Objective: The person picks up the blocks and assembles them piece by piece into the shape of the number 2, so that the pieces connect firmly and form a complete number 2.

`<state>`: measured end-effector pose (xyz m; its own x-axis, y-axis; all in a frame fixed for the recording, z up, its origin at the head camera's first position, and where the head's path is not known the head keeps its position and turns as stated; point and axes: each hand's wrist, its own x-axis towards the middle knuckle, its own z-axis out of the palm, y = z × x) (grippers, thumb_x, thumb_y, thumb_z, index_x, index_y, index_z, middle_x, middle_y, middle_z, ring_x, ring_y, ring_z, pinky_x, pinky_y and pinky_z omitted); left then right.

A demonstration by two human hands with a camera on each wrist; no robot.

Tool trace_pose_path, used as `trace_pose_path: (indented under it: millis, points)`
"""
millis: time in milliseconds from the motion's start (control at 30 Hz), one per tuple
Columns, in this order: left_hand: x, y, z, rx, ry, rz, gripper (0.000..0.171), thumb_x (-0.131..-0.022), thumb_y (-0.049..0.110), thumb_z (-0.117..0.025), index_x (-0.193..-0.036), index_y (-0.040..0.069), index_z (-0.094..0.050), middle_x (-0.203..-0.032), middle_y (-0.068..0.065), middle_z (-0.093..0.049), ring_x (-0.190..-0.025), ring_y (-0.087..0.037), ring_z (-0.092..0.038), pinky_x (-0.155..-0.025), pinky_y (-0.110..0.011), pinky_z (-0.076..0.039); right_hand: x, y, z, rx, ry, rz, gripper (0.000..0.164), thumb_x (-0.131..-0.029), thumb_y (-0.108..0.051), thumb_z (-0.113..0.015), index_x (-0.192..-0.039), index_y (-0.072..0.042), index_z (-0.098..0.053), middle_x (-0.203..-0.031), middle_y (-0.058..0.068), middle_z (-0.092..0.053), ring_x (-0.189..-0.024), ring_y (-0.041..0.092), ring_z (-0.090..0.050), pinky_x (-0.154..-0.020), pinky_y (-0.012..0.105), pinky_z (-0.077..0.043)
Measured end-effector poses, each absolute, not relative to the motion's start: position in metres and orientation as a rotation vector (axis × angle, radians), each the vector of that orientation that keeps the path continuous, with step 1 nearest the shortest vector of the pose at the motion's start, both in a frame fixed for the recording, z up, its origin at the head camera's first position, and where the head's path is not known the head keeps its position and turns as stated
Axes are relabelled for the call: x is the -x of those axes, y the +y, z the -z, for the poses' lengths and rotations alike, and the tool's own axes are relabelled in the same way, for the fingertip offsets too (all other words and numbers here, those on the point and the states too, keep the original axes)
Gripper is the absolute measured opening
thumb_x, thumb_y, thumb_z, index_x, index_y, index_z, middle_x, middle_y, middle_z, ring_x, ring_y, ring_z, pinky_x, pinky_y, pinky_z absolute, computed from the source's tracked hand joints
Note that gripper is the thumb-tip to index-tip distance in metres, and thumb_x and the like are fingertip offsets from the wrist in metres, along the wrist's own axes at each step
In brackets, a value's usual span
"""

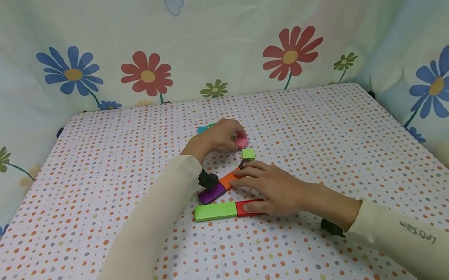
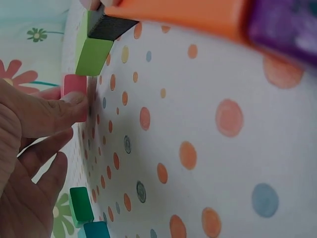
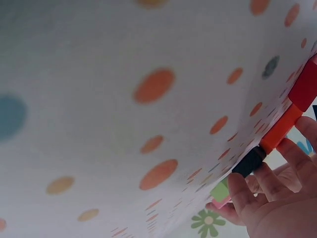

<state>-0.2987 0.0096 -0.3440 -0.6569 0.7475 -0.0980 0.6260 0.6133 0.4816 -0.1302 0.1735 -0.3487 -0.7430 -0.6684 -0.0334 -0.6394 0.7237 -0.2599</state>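
My left hand (image 1: 220,135) pinches a pink block (image 2: 75,85) between thumb and fingers, at the far end of a row of blocks. Right beside it is a light green block (image 1: 248,154), then a black block (image 3: 249,161), an orange block (image 1: 229,180) and a purple block (image 1: 212,193), forming a slanted line. My right hand (image 1: 278,189) lies with fingers spread over this line, fingertips at the orange and black blocks. Its thumb rests on a red block (image 1: 243,208), which joins a long light green block (image 1: 215,211) in a straight row nearer me.
Behind my left hand lie a teal block (image 1: 202,129) and a green block (image 2: 81,206), partly covered by the hand in the head view. A dotted cloth (image 1: 123,138) covers the table. Flowered curtains (image 1: 211,29) hang behind and at both sides.
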Motion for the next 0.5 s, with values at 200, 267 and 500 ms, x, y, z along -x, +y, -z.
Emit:
trace_pose_path:
  millis: [200,267,500]
  points:
    - [0.3006,0.0109,0.3456,-1.152,2.528,-0.563,0.032,-0.092,0.004,-0.071,-0.124,0.007,-0.07,-0.128,-0.007,-0.063,-0.12,-0.022,-0.055,-0.106,-0.034,-0.045,0.1308,0.1741,0.3494,1.075,2.791,0.364,0.056,-0.096,-0.043,-0.067,-0.146,-0.019,-0.057,-0.156,0.005,-0.046,-0.148,0.032,-0.033,-0.112,0.061,-0.035]
    - [0.3014,0.0114,0.3461,-1.16,2.524,-0.559,0.032,-0.092,0.003,-0.07,-0.124,0.007,-0.07,-0.128,-0.007,-0.063,-0.12,-0.021,-0.055,-0.106,-0.034,-0.044,0.1311,0.1743,0.3497,1.079,2.791,0.368,0.056,-0.096,-0.042,-0.067,-0.145,-0.019,-0.057,-0.156,0.005,-0.046,-0.148,0.032,-0.033,-0.113,0.06,-0.035]
    - [0.3017,0.0124,0.3473,-1.177,2.512,-0.571,0.031,-0.093,0.002,-0.068,-0.123,0.008,-0.07,-0.128,-0.006,-0.063,-0.121,-0.021,-0.055,-0.106,-0.034,-0.044,0.1313,0.1747,0.3497,1.084,2.797,0.376,0.056,-0.095,-0.042,-0.068,-0.145,-0.018,-0.058,-0.155,0.005,-0.047,-0.147,0.032,-0.033,-0.113,0.06,-0.035]
